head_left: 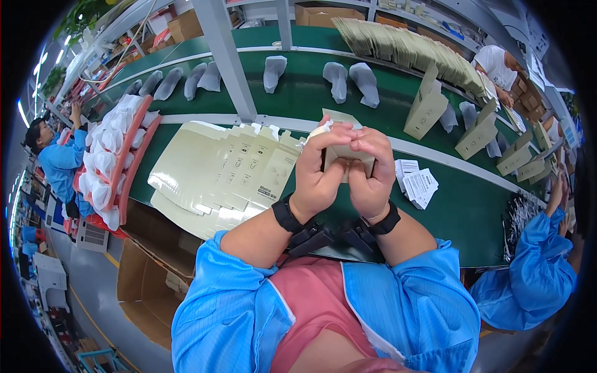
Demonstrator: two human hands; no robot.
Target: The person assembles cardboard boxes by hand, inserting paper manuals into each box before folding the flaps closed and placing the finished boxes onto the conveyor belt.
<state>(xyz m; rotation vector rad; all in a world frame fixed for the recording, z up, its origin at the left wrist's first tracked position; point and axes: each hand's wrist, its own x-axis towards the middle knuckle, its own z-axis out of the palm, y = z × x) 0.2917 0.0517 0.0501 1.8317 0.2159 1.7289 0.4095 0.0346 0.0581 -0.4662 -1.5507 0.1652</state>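
Observation:
Both of my hands are closed around a cream folding carton [348, 153] just beyond the table's front part. My left hand [321, 171] grips its left side and my right hand [375, 166] its right side. The two thumbs press side by side at the carton's near edge, and the fingertips meet over its top. A flap shows beyond the fingers; much of the carton is hidden by my hands. Flat printed carton blanks [214, 165] lie overlapped to the left. Beside my right hand is a small pile of white printed leaflets [420, 188].
Grey-white wrapped items [275, 73] lie along the green belt [298, 102]. Cream cartons [425, 105] stand at the right, with a long row of blanks [404, 43] behind. Red trays [127, 161] hold white wrapped items. A metal post [227, 62] rises ahead. Co-workers [528, 267] sit nearby.

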